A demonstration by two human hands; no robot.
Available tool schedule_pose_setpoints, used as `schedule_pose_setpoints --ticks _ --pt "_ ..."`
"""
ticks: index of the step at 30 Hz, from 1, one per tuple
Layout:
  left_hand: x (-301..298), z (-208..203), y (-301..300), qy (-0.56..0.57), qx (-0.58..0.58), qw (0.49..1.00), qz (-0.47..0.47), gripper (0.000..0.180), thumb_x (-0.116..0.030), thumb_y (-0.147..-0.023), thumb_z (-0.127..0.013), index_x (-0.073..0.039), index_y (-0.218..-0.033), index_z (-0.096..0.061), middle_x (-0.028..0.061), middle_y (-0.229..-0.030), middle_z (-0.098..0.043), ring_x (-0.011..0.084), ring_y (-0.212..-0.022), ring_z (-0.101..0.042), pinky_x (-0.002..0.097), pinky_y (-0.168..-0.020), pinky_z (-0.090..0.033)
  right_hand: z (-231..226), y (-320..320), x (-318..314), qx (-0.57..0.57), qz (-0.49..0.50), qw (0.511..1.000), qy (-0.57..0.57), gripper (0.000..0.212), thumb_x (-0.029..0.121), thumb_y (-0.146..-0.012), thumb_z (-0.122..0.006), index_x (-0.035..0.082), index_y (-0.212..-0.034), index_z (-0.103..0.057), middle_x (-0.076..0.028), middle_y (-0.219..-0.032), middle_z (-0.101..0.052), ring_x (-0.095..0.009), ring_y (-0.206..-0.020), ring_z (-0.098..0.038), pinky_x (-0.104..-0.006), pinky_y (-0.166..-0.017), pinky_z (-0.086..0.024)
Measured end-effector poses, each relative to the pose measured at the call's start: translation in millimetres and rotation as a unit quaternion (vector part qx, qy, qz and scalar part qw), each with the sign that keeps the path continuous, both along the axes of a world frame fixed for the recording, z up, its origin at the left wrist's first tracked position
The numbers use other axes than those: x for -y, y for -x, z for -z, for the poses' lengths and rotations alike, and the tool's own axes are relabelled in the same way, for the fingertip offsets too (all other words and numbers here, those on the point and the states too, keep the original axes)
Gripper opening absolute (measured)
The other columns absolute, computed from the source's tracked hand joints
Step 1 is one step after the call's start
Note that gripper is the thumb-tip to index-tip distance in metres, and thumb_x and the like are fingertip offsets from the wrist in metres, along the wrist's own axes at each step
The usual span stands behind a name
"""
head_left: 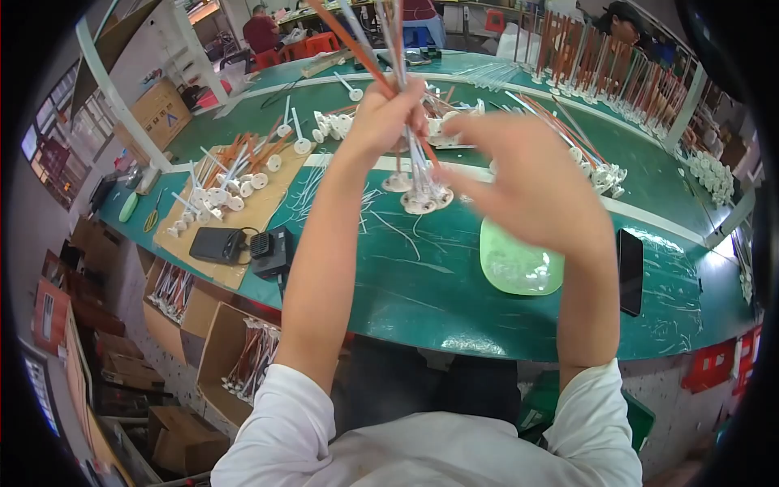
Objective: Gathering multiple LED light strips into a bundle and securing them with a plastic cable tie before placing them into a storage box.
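Observation:
My left hand (388,114) is closed round a bundle of thin rods (420,196), orange and clear or whitish, held upright above the green table (389,296). Their white round bases hang at the bottom and their upper ends run out of view. Beside the bundle, my right hand (531,178) is smeared by motion, its thumb and fingers spread apart with nothing visible between them. Below that hand sits a light green dish (521,272). Loose thin white strips (377,203) lie near my left forearm.
More rods with white bases (235,191) are heaped on a cardboard sheet (280,183) at left, near two black boxes (217,244). A phone (630,272) lies right of my right forearm. Standing rods (600,69) line the far right, before another person (623,28). Rod-filled cartons (213,365) stand below.

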State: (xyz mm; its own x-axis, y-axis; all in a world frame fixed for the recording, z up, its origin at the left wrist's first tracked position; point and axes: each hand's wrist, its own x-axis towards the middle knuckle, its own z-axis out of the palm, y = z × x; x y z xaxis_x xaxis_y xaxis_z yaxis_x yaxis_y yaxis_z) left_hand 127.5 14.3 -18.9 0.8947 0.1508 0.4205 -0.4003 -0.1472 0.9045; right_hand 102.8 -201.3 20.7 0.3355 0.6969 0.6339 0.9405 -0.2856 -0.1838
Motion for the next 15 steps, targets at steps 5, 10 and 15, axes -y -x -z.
schedule_pose_setpoints --ticks 5,10,15 --pt "17.8 28.5 -32.8 -0.003 -0.027 0.998 0.049 0.022 -0.026 -0.094 -0.06 -0.008 -0.084 -0.052 0.0 -0.06 -0.054 0.0133 -0.062 -0.06 0.0281 -0.06 -0.048 22.5 -54.7 11.5 -0.147 0.083 0.983 -0.073 0.023 0.019 -0.08 -0.069 -0.001 -0.09 -0.065 -0.012 -0.082 -0.068 -0.023 -0.075 -0.065 -0.0333 -0.069 -0.05" --pt "20.2 23.6 -33.5 0.003 -0.032 0.998 0.051 0.024 -0.021 -0.085 -0.069 -0.006 -0.077 -0.053 0.0023 -0.065 -0.059 0.0122 -0.06 -0.059 0.0292 -0.058 -0.048 43.1 -81.9 -4.2 -0.168 0.088 0.981 -0.037 0.023 0.02 -0.078 -0.069 -0.001 -0.089 -0.067 -0.012 -0.082 -0.068 -0.021 -0.077 -0.066 -0.0322 -0.071 -0.051" --pt "24.3 18.3 -23.6 -0.041 -0.036 0.998 0.043 0.021 -0.018 -0.082 -0.073 -0.007 -0.085 -0.056 0.0024 -0.073 -0.061 0.0124 -0.067 -0.061 0.0289 -0.062 -0.05 65.0 -100.4 -22.1 -0.208 0.064 0.97 0.11 0.045 0.025 -0.069 -0.076 -0.001 -0.104 -0.065 -0.017 -0.098 -0.067 -0.028 -0.091 -0.065 -0.0368 -0.084 -0.051"
